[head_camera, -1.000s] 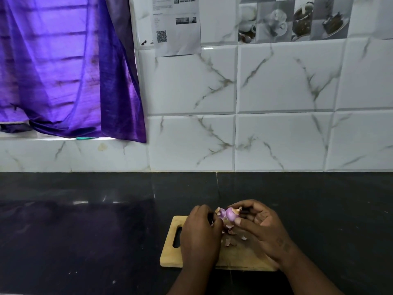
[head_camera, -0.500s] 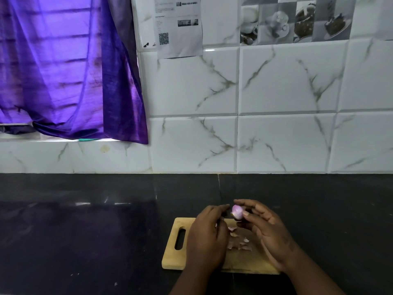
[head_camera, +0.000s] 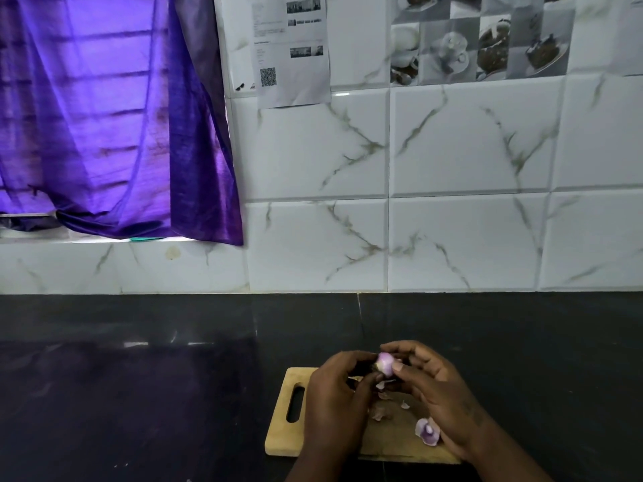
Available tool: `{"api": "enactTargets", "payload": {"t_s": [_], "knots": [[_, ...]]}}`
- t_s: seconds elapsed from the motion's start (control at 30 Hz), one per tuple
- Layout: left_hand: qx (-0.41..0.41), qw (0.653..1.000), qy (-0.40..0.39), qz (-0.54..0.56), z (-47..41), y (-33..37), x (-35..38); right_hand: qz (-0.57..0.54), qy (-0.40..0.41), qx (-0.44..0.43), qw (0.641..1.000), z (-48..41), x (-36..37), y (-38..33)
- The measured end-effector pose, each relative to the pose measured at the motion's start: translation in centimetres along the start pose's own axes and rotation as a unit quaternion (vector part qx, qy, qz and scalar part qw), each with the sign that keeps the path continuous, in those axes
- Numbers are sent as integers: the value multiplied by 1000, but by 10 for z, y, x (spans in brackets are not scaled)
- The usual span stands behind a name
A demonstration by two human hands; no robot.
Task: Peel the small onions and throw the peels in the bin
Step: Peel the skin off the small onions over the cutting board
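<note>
A small pale-purple onion (head_camera: 385, 363) is held above a wooden cutting board (head_camera: 282, 426). My right hand (head_camera: 431, 387) pinches the onion between thumb and fingers. My left hand (head_camera: 334, 398) meets it from the left, fingertips touching the onion's root end. Several thin peel scraps (head_camera: 382, 413) lie on the board under my hands. A larger curled purple peel (head_camera: 428, 432) rests on the board beside my right wrist. No bin is in view.
The board lies on a black stone counter (head_camera: 139, 394) that runs back to a white marble-tiled wall (head_camera: 452, 238). A purple curtain (head_camera: 104, 116) hangs at the back left. A printed paper sheet (head_camera: 290, 50) is stuck to the tiles.
A loose flap of skin that hung from the onion has come off. A large curled peel now lies on the board by my right wrist. Both hands stay together on the onion.
</note>
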State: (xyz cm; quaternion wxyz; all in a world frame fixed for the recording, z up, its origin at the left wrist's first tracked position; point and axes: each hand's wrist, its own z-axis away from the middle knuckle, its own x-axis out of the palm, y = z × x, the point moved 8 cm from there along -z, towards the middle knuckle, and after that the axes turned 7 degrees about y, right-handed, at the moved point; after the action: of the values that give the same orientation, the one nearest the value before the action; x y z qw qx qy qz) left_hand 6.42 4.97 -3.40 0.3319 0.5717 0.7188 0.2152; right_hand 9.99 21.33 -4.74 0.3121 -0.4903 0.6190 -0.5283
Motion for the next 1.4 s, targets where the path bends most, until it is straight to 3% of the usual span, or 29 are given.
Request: {"api": "enactTargets", "payload": {"t_s": [0.13,0.33,0.5,0.83,1.17,1.4], "knots": [[-13,1000,-11,-3,-2,-5,2,4,-12,-6,1000,2,2,-4],[-96,991,-50,81,-1,-13,6,5,-37,-9,999,3,4,-1],[-98,988,-61,102,0,-12,7,24,-29,-25,999,3,2,-4],[-50,998,-43,-20,-2,-14,8,71,40,-55,995,0,-6,-3],[1,991,-73,-111,-1,-6,15,125,95,-116,981,-8,-21,-3],[-13,994,-45,-94,-3,-9,11,207,38,-149,966,-8,-8,0]]}}
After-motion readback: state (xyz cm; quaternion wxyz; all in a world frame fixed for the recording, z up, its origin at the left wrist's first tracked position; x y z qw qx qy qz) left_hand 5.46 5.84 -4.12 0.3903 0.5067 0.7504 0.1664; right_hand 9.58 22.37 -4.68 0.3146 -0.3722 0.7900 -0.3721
